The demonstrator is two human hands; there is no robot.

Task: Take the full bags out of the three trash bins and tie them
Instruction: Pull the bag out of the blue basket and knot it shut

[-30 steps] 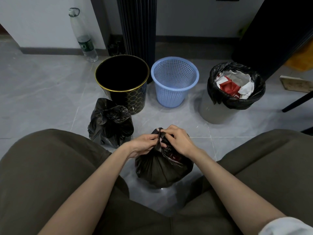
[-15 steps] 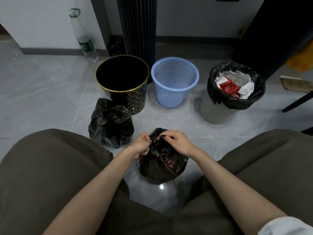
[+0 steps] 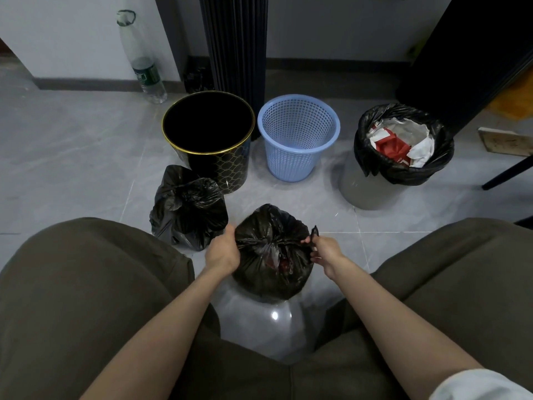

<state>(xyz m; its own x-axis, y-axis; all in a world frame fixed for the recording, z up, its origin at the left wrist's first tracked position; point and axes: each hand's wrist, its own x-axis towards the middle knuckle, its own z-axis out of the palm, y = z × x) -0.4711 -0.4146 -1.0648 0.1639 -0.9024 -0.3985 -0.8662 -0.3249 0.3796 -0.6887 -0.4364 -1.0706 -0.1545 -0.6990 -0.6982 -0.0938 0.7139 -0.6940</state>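
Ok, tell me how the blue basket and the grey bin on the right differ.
The blue basket has open mesh walls; the grey bin has solid walls. The blue basket has no liner and sits empty; the grey bin holds a black bag full of red and white paper. Both stand upright on the tiled floor, tops open.

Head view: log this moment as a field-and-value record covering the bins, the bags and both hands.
black bin: upright, no liner over its rim
blue basket: upright, no bag
grey bin: holds full bag, red and white paper showing
tied bag: on floor, in front of black bin
second bag: between both hands, neck gathered
left hand: grips second bag's left flap
right hand: pinches its right flap
remaining: one bag to lift out
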